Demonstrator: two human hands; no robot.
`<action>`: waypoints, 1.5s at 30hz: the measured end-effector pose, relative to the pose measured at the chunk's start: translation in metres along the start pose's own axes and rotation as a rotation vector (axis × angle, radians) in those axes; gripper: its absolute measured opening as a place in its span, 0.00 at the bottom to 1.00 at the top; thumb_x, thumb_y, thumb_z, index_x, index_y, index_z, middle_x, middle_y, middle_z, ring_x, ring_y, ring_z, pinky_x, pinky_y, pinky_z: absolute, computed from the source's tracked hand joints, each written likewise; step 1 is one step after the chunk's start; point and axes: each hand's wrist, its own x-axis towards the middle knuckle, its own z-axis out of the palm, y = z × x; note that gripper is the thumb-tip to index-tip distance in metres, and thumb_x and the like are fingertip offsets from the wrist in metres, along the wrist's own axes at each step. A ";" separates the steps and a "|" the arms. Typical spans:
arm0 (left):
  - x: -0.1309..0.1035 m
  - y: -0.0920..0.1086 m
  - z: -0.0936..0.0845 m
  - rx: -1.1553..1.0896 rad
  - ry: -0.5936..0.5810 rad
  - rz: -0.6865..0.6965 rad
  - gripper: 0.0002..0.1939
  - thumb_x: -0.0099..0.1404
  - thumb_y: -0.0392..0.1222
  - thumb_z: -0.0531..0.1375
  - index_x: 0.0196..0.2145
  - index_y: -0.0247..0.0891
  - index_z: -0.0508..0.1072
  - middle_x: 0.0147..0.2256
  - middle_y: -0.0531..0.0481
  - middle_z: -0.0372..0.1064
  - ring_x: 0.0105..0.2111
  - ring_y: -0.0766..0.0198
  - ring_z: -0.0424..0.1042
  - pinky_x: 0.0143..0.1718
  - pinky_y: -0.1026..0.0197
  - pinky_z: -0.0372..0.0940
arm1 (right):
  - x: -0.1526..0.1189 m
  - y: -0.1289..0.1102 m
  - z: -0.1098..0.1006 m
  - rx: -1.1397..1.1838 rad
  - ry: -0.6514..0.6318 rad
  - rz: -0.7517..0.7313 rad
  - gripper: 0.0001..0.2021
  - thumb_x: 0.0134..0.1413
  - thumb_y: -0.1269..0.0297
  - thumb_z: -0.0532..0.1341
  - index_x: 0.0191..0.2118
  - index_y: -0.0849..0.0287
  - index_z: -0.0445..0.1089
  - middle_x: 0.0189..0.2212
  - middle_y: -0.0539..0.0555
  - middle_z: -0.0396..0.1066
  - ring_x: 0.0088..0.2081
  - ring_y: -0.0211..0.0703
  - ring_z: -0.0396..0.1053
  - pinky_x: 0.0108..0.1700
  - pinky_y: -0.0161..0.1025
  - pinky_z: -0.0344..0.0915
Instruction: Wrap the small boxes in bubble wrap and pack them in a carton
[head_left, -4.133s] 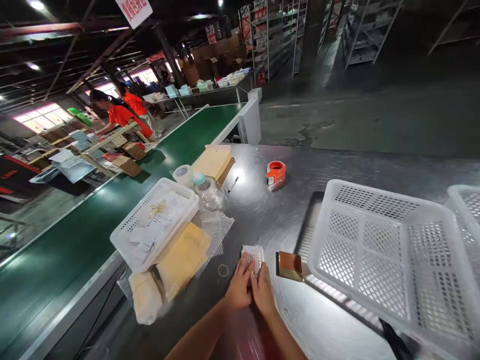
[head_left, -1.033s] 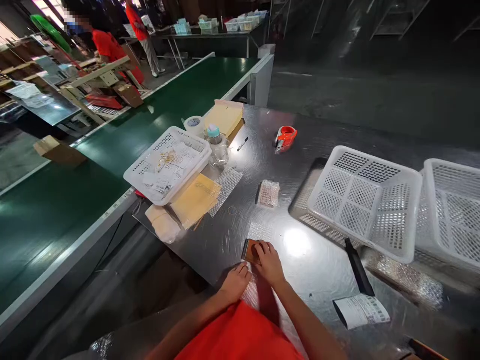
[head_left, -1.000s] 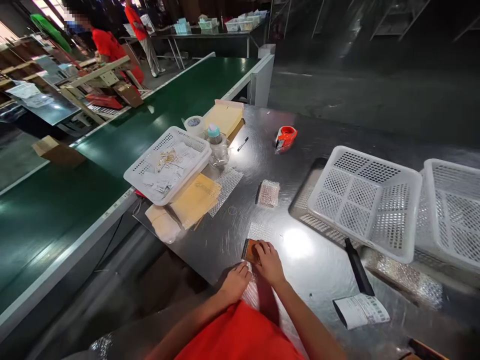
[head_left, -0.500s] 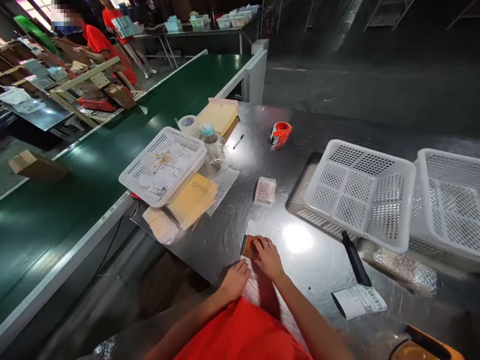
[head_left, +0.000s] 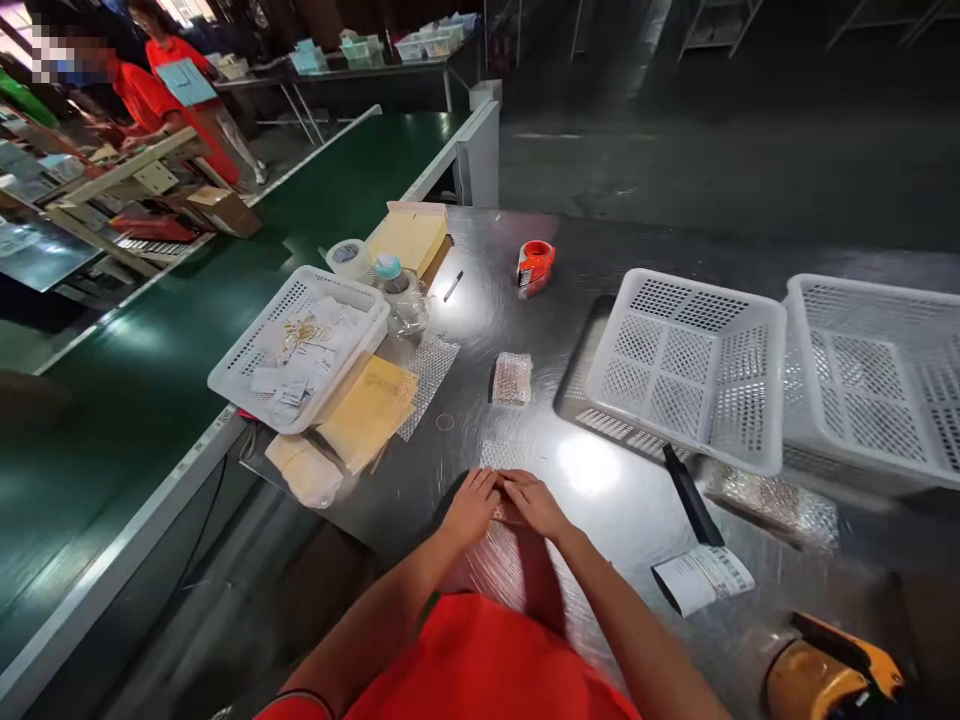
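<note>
the left hand [head_left: 474, 503] and right hand [head_left: 532, 503] rest close-set fingers on one half-hidden packet [head_left: 508, 513]; whether they clamp it cannot be told. one bubble-wrapped parcel [head_left: 512, 379] lies ahead, metal table [head_left: 480, 375] showing all around. two white baskets [head_left: 660, 352] stand right; one paper-filled basket [head_left: 351, 357] sits near the table's left edge.

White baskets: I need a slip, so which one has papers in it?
The left basket, beside the green conveyor: papers lie in it, while the middle basket and right basket show mesh floors.
</note>
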 end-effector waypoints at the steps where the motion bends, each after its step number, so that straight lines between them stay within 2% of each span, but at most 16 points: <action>1: 0.005 -0.001 0.000 -0.021 -0.021 -0.030 0.16 0.64 0.27 0.52 0.48 0.32 0.72 0.56 0.38 0.67 0.60 0.52 0.63 0.60 0.46 0.60 | 0.001 0.000 -0.001 0.013 -0.002 -0.004 0.20 0.66 0.62 0.47 0.51 0.54 0.74 0.55 0.57 0.72 0.55 0.49 0.68 0.59 0.52 0.63; 5: 0.016 -0.003 0.001 -0.061 -0.036 -0.111 0.16 0.64 0.27 0.53 0.47 0.35 0.72 0.53 0.41 0.70 0.55 0.54 0.67 0.55 0.48 0.65 | 0.002 -0.004 0.000 0.033 -0.015 0.003 0.17 0.54 0.69 0.58 0.49 0.55 0.74 0.55 0.57 0.72 0.55 0.48 0.68 0.58 0.48 0.63; 10: 0.015 -0.002 -0.004 -0.068 -0.003 -0.144 0.14 0.65 0.31 0.55 0.48 0.37 0.70 0.49 0.43 0.71 0.50 0.55 0.70 0.50 0.49 0.67 | 0.005 -0.009 0.002 -0.019 -0.012 0.121 0.23 0.40 0.78 0.58 0.46 0.58 0.71 0.50 0.57 0.74 0.51 0.52 0.69 0.51 0.47 0.62; 12: 0.007 0.002 -0.002 -0.033 0.041 -0.106 0.13 0.67 0.31 0.53 0.47 0.37 0.71 0.50 0.42 0.71 0.51 0.54 0.69 0.53 0.48 0.65 | 0.006 -0.011 0.000 -0.043 -0.018 0.160 0.23 0.38 0.79 0.58 0.45 0.57 0.70 0.46 0.55 0.74 0.48 0.51 0.69 0.47 0.45 0.61; 14: -0.006 0.007 0.005 0.035 0.103 0.008 0.14 0.69 0.31 0.50 0.47 0.36 0.72 0.49 0.42 0.72 0.51 0.55 0.70 0.55 0.47 0.63 | 0.007 -0.013 -0.002 -0.064 -0.026 0.181 0.22 0.37 0.79 0.58 0.43 0.56 0.69 0.44 0.53 0.75 0.46 0.49 0.69 0.46 0.42 0.58; 16: -0.021 0.012 0.014 0.123 0.136 0.130 0.16 0.70 0.31 0.49 0.49 0.34 0.72 0.49 0.41 0.73 0.52 0.55 0.70 0.57 0.48 0.62 | 0.006 -0.016 -0.004 -0.081 -0.037 0.193 0.22 0.37 0.80 0.58 0.41 0.55 0.68 0.44 0.51 0.74 0.46 0.48 0.68 0.45 0.41 0.57; 18: -0.031 0.016 0.022 0.193 0.113 0.176 0.18 0.69 0.32 0.49 0.53 0.32 0.70 0.51 0.40 0.72 0.54 0.55 0.69 0.58 0.47 0.61 | 0.006 -0.018 -0.005 -0.100 -0.050 0.201 0.21 0.38 0.80 0.58 0.41 0.55 0.68 0.44 0.51 0.74 0.46 0.47 0.68 0.45 0.41 0.57; 23: -0.035 0.017 0.029 0.225 0.019 0.175 0.18 0.70 0.33 0.50 0.55 0.30 0.70 0.54 0.39 0.71 0.57 0.55 0.67 0.60 0.48 0.59 | 0.019 -0.018 -0.014 -0.174 -0.078 0.181 0.19 0.44 0.77 0.58 0.44 0.55 0.69 0.45 0.52 0.74 0.47 0.46 0.68 0.47 0.40 0.59; 26: -0.034 0.018 0.029 0.208 -0.003 0.155 0.18 0.69 0.33 0.51 0.54 0.31 0.70 0.54 0.39 0.72 0.57 0.55 0.67 0.60 0.47 0.59 | 0.040 -0.012 -0.023 -0.275 -0.013 0.227 0.20 0.55 0.74 0.54 0.52 0.56 0.67 0.53 0.58 0.68 0.53 0.49 0.65 0.51 0.43 0.59; 28: -0.034 0.019 0.029 0.210 -0.013 0.130 0.18 0.69 0.34 0.52 0.55 0.32 0.69 0.55 0.39 0.71 0.58 0.55 0.67 0.60 0.47 0.59 | 0.054 -0.008 -0.027 -0.350 0.019 0.275 0.21 0.57 0.73 0.54 0.57 0.58 0.64 0.56 0.63 0.66 0.54 0.54 0.63 0.51 0.46 0.60; 30: -0.036 0.020 0.028 0.218 -0.019 0.116 0.18 0.69 0.35 0.53 0.56 0.32 0.69 0.56 0.40 0.70 0.58 0.55 0.66 0.60 0.48 0.60 | 0.064 -0.005 -0.029 -0.405 0.011 0.297 0.21 0.54 0.72 0.58 0.55 0.60 0.66 0.52 0.66 0.68 0.52 0.57 0.65 0.49 0.48 0.61; 33: -0.036 0.020 0.027 0.224 -0.026 0.113 0.18 0.70 0.37 0.53 0.56 0.33 0.69 0.57 0.41 0.69 0.58 0.55 0.66 0.59 0.49 0.60 | 0.071 -0.005 -0.031 -0.454 -0.002 0.273 0.12 0.53 0.71 0.61 0.44 0.62 0.73 0.46 0.66 0.71 0.49 0.58 0.66 0.47 0.49 0.61; 36: -0.035 0.019 0.025 0.211 -0.037 0.115 0.18 0.70 0.37 0.52 0.56 0.33 0.68 0.56 0.42 0.69 0.58 0.55 0.66 0.58 0.49 0.61 | 0.064 -0.007 -0.029 -0.458 -0.015 0.185 0.06 0.54 0.70 0.60 0.35 0.59 0.74 0.45 0.62 0.71 0.49 0.54 0.67 0.47 0.46 0.62; 39: -0.035 0.020 0.025 0.196 -0.040 0.118 0.18 0.70 0.37 0.52 0.56 0.33 0.68 0.55 0.41 0.70 0.58 0.55 0.66 0.57 0.49 0.61 | 0.040 -0.013 -0.016 -0.436 -0.060 0.095 0.07 0.55 0.72 0.58 0.32 0.58 0.74 0.37 0.56 0.75 0.41 0.46 0.71 0.43 0.40 0.65; 41: -0.034 0.020 0.026 0.187 -0.030 0.110 0.17 0.70 0.35 0.52 0.54 0.33 0.70 0.53 0.41 0.72 0.57 0.55 0.66 0.57 0.48 0.60 | 0.021 -0.017 -0.002 -0.433 -0.061 0.069 0.09 0.55 0.73 0.57 0.37 0.59 0.75 0.37 0.56 0.76 0.40 0.46 0.73 0.44 0.40 0.67; 45: -0.024 0.015 0.027 0.169 0.048 0.112 0.12 0.70 0.33 0.52 0.43 0.36 0.75 0.47 0.43 0.75 0.52 0.57 0.71 0.56 0.48 0.62 | -0.005 -0.018 0.022 -0.447 -0.010 0.015 0.20 0.54 0.79 0.53 0.52 0.64 0.71 0.55 0.64 0.70 0.57 0.52 0.67 0.58 0.47 0.65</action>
